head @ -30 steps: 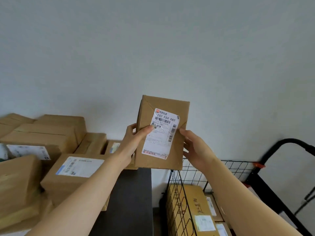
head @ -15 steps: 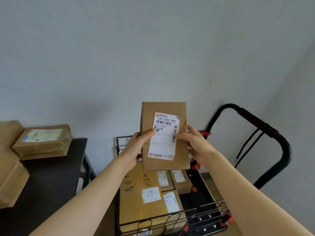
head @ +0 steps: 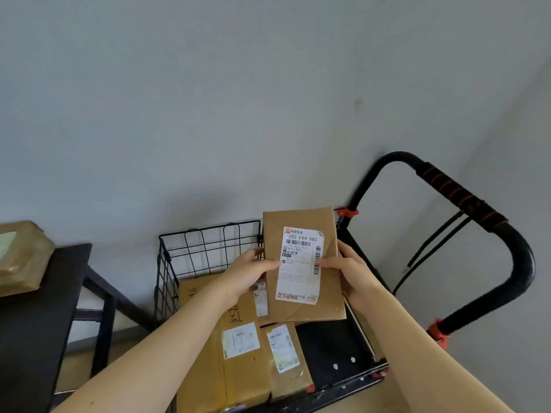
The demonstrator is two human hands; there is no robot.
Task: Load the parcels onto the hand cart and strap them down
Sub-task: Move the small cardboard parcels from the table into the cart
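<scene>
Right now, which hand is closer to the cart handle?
Right. The right hand holds the right edge of the parcel, toward the cart handle; the left hand holds the left edge, farther away.

Parcel (head: 301,263) at centre over the hand cart (head: 328,347); boxes (head: 244,353) in it at 6 o'clock; table (head: 29,323) at 8 o'clock.

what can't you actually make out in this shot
Head view:
held parcel: label's fine print too small to read; back face turned away.
hand cart: far deck hidden behind the held parcel; wheels out of sight below.
blurred parcel on the table: cut off by the left edge.
large box: near end cut off by the bottom edge.
</scene>
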